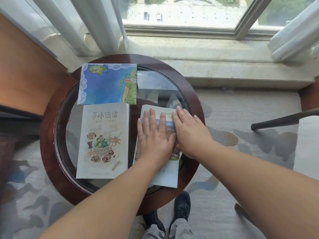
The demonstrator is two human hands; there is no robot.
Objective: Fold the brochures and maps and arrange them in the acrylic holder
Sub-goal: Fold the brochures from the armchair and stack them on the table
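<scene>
Item: I am pressing left hand [153, 135] and right hand [189, 133] flat, fingers straight, gripping nothing, on folded brochure [166, 176]; food brochure [103, 140] and map [107, 83] are lying alongside.

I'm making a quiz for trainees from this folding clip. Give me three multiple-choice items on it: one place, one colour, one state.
1. The map lies: A) just beyond the food brochure; B) beneath it; C) to its right.
2. The map is mostly: A) red; B) blue; C) black.
3. The left hand and right hand are: A) gripping the map; B) curled into fists, holding nothing; C) flat on the right-hand brochure.

Answers: A, the map's near edge meets the food brochure's far edge; B, a blue sea fills most of it; C, both hands press it with straight fingers.
</scene>
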